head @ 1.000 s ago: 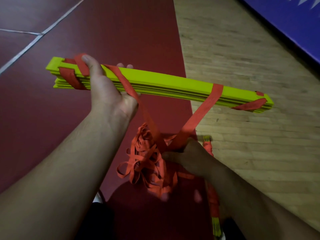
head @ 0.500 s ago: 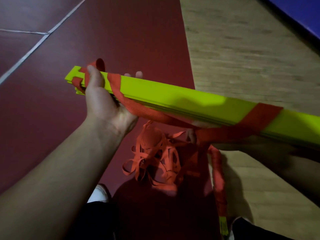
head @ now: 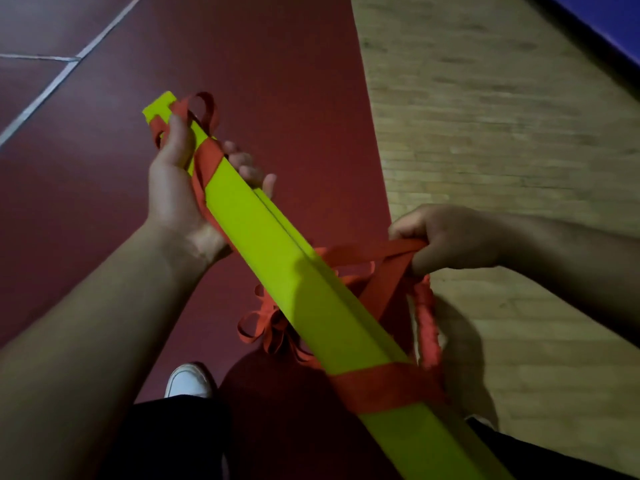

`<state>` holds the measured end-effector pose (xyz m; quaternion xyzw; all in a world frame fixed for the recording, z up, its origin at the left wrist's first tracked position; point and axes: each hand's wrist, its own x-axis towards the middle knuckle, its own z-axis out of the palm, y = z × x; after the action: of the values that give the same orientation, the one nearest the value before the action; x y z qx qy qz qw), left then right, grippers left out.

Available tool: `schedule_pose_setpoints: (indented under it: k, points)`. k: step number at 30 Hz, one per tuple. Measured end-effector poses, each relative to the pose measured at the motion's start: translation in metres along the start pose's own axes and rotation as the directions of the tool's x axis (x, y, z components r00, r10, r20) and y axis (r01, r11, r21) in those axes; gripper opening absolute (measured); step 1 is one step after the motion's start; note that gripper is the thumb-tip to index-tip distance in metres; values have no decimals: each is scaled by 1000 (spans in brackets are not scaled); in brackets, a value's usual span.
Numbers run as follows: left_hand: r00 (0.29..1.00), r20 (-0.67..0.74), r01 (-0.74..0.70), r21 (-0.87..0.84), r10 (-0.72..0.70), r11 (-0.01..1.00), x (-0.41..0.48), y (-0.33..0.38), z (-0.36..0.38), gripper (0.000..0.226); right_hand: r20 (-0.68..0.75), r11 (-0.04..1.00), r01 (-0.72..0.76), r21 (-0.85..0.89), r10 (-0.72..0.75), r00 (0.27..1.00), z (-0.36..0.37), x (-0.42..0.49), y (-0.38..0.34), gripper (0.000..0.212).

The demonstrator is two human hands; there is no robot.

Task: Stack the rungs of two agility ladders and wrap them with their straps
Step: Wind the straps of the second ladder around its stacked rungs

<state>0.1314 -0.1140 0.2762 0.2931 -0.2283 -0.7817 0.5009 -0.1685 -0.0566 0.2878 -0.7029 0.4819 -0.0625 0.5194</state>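
Note:
A stack of neon-yellow ladder rungs (head: 277, 258) runs diagonally from upper left down to the bottom right, held in the air. My left hand (head: 180, 188) grips the stack near its far end, thumb on top, fingers curled underneath. Orange straps (head: 207, 161) cross the stack by that hand, and another orange band (head: 381, 389) wraps it near the bottom. My right hand (head: 446, 240) is to the right of the stack and grips a bunch of orange straps (head: 377, 252) pulled taut from under the rungs. Loose strap loops (head: 266, 327) dangle below.
Dark red court floor (head: 242, 64) with white lines lies below at left; wooden floor (head: 485, 133) at right, with a blue mat edge (head: 609, 26) at top right. My white shoe (head: 188, 379) and dark trousers show at the bottom.
The rung stack has swung from nearly crosswise to a steep diagonal, its near end toward me. My right hand came out from under the stack to the right, pulling the straps.

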Motion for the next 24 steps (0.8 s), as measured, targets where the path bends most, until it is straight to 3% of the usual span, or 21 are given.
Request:
schedule_pose_setpoints:
  k: [7,12,15,17,19,21,24]
  points:
    - [992,-121,57,155,-38,986,4,-15,-5,58,24,982,-42,-184,47,999,2,11,-18,39]
    - [991,-117,83,213,-58,973,4,-18,-8,56,70,995,-18,-95,24,997,6,15,-26,15]
    - [995,-86,73,275,-51,959,4,-18,-7,56,83,992,-86,-94,94,992,7,17,-30,26]
    - [994,-95,79,331,-50,940,3,-20,-6,55,75,972,-131,-197,148,986,9,18,-32,28]
    - [992,-121,85,384,-42,919,2,-23,-4,53,71,884,-96,-458,144,987,9,17,-35,22]
    - [989,-147,61,438,4,897,2,-25,-3,52,107,727,-49,-685,167,980,10,17,-39,26]
    - [983,-149,-18,507,108,862,1,-31,1,48,125,601,-17,-799,194,973,14,18,-44,36]
